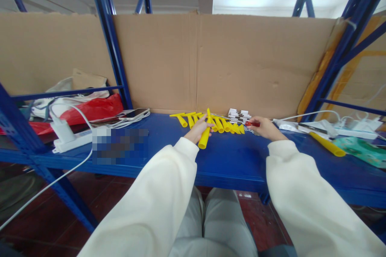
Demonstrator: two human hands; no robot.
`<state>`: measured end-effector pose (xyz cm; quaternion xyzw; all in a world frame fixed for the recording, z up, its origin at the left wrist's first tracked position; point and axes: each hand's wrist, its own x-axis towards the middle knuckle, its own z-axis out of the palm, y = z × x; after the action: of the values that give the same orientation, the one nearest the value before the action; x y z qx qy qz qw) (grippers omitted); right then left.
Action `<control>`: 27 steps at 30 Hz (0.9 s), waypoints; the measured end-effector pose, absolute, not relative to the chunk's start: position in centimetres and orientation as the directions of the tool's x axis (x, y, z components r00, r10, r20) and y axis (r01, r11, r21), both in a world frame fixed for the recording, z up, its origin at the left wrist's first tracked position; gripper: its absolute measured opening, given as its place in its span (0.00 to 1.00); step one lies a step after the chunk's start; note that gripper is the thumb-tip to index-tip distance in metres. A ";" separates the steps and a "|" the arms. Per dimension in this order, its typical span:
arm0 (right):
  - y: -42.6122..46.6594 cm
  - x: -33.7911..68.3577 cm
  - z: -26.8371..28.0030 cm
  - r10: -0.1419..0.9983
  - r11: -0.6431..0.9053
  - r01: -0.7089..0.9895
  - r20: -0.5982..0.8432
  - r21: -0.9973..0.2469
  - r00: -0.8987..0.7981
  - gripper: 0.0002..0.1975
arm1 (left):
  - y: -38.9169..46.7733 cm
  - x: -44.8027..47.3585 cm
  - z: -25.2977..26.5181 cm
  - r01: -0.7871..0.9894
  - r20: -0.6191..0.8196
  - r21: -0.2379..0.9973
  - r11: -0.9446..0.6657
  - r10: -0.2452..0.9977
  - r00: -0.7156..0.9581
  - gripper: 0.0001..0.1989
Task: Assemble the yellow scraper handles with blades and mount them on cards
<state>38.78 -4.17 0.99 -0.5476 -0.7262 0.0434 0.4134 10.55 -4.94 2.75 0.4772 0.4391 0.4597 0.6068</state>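
My left hand is closed around a yellow hollow plastic tube, its wide round end facing me and its narrower end up and away. In my right hand is a screwdriver with a red handle; its thin shaft points left toward the held tube, and I cannot tell whether the tip touches it. Several more yellow tubes lie in a row on the blue shelf behind my left hand. Small yellow pieces and a group of white pieces lie between my hands.
One yellow tube lies apart at the right, near a green patterned packet and a white power strip. At the left are another power strip, a phone with cables and a red bag. Cardboard backs the shelf.
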 end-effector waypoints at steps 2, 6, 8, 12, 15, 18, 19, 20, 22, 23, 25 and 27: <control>-4.1 38.9 1.0 0.830 0.402 0.760 0.554 -0.511 -0.066 0.13 | -5.0 10.6 2.8 -0.135 -0.097 0.983 0.125 0.976 0.198 0.45; -4.0 39.0 0.9 0.820 0.432 0.748 0.565 -0.504 -0.093 0.15 | -5.3 10.6 3.1 -0.122 -0.104 0.984 0.129 0.976 0.193 0.45; -4.0 39.1 0.9 0.815 0.441 0.745 0.572 -0.500 -0.098 0.15 | -5.4 10.6 3.2 -0.118 -0.103 0.985 0.127 0.976 0.192 0.44; -4.0 39.2 0.8 0.821 0.426 0.755 0.563 -0.499 -0.092 0.14 | -5.4 10.6 3.2 -0.112 -0.101 0.986 0.125 0.975 0.200 0.45; -3.9 39.2 0.8 0.818 0.432 0.756 0.567 -0.492 -0.098 0.12 | -5.4 10.6 3.1 -0.111 -0.095 0.987 0.120 0.975 0.203 0.45; -3.9 39.3 0.8 0.815 0.438 0.757 0.570 -0.485 -0.106 0.11 | -5.3 10.6 3.1 -0.129 -0.089 0.985 0.119 0.972 0.216 0.45; -3.9 39.4 0.8 0.816 0.436 0.758 0.569 -0.485 -0.105 0.11 | -5.2 10.5 3.1 -0.142 -0.088 0.982 0.122 0.970 0.224 0.45; -3.8 39.4 0.8 0.816 0.434 0.759 0.568 -0.485 -0.104 0.11 | -5.1 10.5 3.1 -0.157 -0.088 0.979 0.127 0.968 0.235 0.46; -3.8 39.5 0.8 0.815 0.434 0.761 0.569 -0.482 -0.104 0.11 | -5.0 10.5 3.1 -0.191 -0.093 0.971 0.145 0.962 0.257 0.45; -3.8 39.6 0.8 0.815 0.436 0.761 0.570 -0.480 -0.107 0.12 | -5.0 10.4 3.1 -0.208 -0.098 0.966 0.157 0.958 0.268 0.45; -3.7 39.6 0.7 0.815 0.440 0.759 0.569 -0.480 -0.113 0.12 | -4.9 10.4 3.1 -0.240 -0.104 0.955 0.177 0.951 0.290 0.44; -3.6 39.7 0.7 0.816 0.441 0.755 0.566 -0.485 -0.113 0.12 | -4.7 10.3 3.0 -0.274 -0.102 0.942 0.193 0.944 0.315 0.44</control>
<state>39.72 -3.59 0.68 -0.5273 -0.7449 0.0378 0.4070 10.33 -4.74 2.98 0.4480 0.3738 0.4504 0.6758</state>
